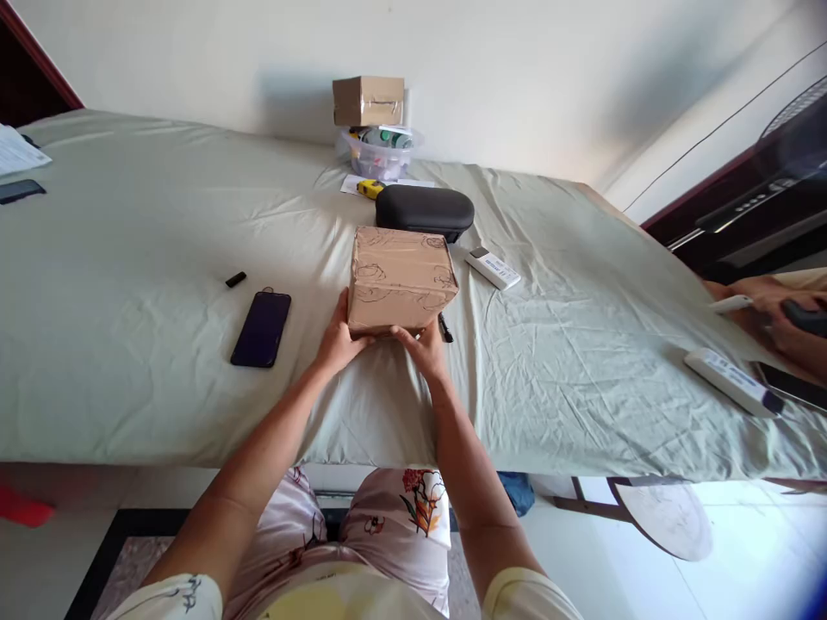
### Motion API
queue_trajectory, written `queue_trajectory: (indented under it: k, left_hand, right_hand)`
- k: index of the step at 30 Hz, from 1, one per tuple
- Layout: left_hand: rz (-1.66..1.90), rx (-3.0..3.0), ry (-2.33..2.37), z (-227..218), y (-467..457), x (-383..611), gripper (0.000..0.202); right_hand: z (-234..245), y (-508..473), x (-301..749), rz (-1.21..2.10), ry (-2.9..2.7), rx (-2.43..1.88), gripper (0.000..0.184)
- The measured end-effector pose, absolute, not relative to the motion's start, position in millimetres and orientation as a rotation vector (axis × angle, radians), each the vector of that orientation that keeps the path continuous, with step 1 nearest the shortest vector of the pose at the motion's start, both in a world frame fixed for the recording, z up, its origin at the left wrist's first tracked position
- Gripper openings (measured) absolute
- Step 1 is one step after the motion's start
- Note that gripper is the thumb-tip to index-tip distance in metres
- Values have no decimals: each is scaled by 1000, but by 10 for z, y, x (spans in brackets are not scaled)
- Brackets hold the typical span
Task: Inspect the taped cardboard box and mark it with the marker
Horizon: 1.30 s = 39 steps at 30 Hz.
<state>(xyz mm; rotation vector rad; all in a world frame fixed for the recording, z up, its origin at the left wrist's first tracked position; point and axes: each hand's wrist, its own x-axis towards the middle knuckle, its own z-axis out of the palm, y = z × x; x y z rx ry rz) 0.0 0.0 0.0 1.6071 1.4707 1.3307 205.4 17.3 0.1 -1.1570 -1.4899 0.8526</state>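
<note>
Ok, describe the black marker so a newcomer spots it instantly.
On the green sheet, find the taped cardboard box. The black marker lies at its right edge, by the right hand; the shorter black piece sits left of the box.

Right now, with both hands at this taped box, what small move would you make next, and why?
I'd probably ease the taped cardboard box slightly toward the body first. The left hand and right hand reach only its near edge, and its far end sits close to the black zippered case.
</note>
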Motion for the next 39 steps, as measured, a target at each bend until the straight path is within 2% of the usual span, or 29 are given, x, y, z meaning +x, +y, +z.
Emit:
queue_trajectory:
  k: [3,8,13,20,26,33,39]
  left_hand:
    - [1290,1587,1596,-54,-9,-10,103]
    - [1272,1566,1664,-29,-54,-75,99]
    - [1177,1558,1712,41,-81,-164,94]
    - [1173,1567,1688,66,-89,-174,93]
    - [1211,1586,1638,13,-107,-143,98]
    - [1237,1587,1576,-38,-134,-108,92]
    - [1234,1597,1575,-56,-158,-99,71]
  right_hand:
    - [-131,217,2079,836,-1530,-1237,96]
    - [-184,229,2129,734,-1692,-1259,74]
    - [-52,199,2174,826,-1775,-1233,76]
    - [219,124,2236,863,-1781,-1199,67]
    - [257,103,2222,682,-1727,-1210,80]
    - [279,57,2088,446,-1475,-1039,102]
    - [411,-8,2053,348,-1539,-1064,94]
